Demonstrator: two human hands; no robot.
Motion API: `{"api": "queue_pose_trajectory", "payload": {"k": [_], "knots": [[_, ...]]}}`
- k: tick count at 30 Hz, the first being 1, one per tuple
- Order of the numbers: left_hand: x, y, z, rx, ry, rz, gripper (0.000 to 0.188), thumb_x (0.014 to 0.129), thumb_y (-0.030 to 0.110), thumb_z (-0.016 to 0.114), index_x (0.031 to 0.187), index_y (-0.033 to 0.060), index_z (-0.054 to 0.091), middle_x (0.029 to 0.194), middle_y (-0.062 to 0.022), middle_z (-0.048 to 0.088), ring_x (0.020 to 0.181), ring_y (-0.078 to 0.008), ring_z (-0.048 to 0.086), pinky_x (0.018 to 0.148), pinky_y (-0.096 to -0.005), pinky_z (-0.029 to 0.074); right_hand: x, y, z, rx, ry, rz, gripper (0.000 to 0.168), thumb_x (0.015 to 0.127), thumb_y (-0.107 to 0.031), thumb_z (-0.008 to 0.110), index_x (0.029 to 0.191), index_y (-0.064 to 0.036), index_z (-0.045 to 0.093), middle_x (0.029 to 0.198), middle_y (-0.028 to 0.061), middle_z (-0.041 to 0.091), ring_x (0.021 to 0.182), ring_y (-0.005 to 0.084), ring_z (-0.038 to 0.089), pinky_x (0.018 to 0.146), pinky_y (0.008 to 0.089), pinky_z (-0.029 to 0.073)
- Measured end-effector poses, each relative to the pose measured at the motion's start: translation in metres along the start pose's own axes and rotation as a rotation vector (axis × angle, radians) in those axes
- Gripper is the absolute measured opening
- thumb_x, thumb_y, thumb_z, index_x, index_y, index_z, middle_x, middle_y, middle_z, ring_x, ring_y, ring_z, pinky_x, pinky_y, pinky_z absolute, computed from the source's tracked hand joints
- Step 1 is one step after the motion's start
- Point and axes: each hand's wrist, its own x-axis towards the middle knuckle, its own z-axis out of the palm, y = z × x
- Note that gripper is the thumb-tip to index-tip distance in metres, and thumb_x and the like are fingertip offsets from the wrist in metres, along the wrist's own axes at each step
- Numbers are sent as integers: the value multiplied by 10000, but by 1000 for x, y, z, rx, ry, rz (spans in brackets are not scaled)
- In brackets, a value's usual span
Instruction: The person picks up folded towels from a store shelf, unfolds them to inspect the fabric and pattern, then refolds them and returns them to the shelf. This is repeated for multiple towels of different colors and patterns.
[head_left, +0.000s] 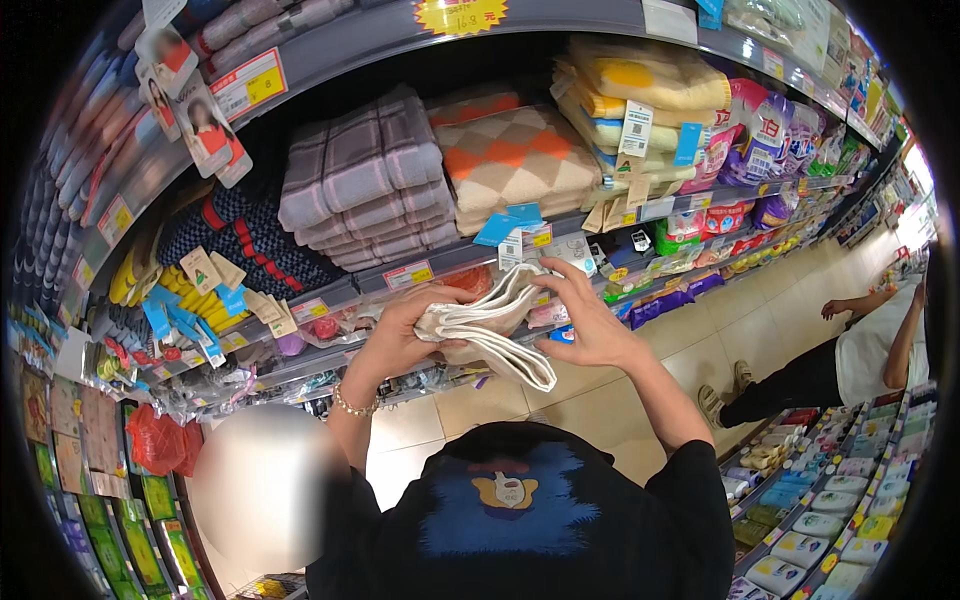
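Observation:
My left hand (401, 334) grips the left end of a folded white-and-beige cloth (484, 322), which looks like a towel. Its layers fan apart toward the right. My right hand (592, 322) is at the cloth's right end, thumb and fingers spread. Its index fingertip meets the upper edge, while the thumb looks apart from the lower fold; some fingers are partly hidden. Behind the cloth, the shelf holds a stack of grey plaid towels (367, 180) and a stack of beige towels with orange diamonds (517, 161). Yellow towels (649, 82) are piled farther right.
Dark checked towels (247, 236) and yellow gloves (202, 296) with hanging tags fill the shelf's left part. Detergent bags (757, 142) stand far right. Another person (847, 352) is in the tiled aisle (750, 330). Bottles (817, 525) line the shelf at lower right.

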Motion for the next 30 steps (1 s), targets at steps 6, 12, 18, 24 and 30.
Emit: {"api": "queue_pose_trajectory", "payload": {"k": [6,12,18,24,30], "knots": [[-3,4,-11,-14,-14,-6,423,678,105,778,1068,23,635,1108,-84,645,1039,-211,594,905,-340,453,11,12,2,-125,-47,-125,343,720,-211,710,998,-56,584,1276,166,432,1153,369,424,940,432,388],[-8,-20,-18,-5,220,-262,243,804,93,705,1015,1,626,904,-29,678,835,-80,584,745,-238,474,-6,14,13,-104,-30,-102,327,778,-285,691,956,-17,630,1118,154,583,973,338,553,791,408,474],[-2,-26,-19,-161,298,-292,225,832,112,684,1010,-8,618,911,-17,662,827,-63,569,740,-234,473,-15,-14,22,-174,55,-90,619,738,-423,710,1155,1,536,1218,194,516,1046,370,532,866,431,458],[4,-14,-18,-160,296,-353,241,817,110,693,1008,-15,617,909,-20,657,816,-64,568,738,-232,472,-15,-22,34,-97,262,-23,520,692,-314,771,1047,-25,524,1214,211,502,1043,379,540,847,410,475],[12,-9,-12,-93,246,-313,233,773,56,683,987,-10,619,891,-33,655,808,-94,574,736,-266,483,-30,-8,21,78,295,-106,204,741,-104,743,852,-18,595,910,133,639,862,295,631,756,350,508]]}}
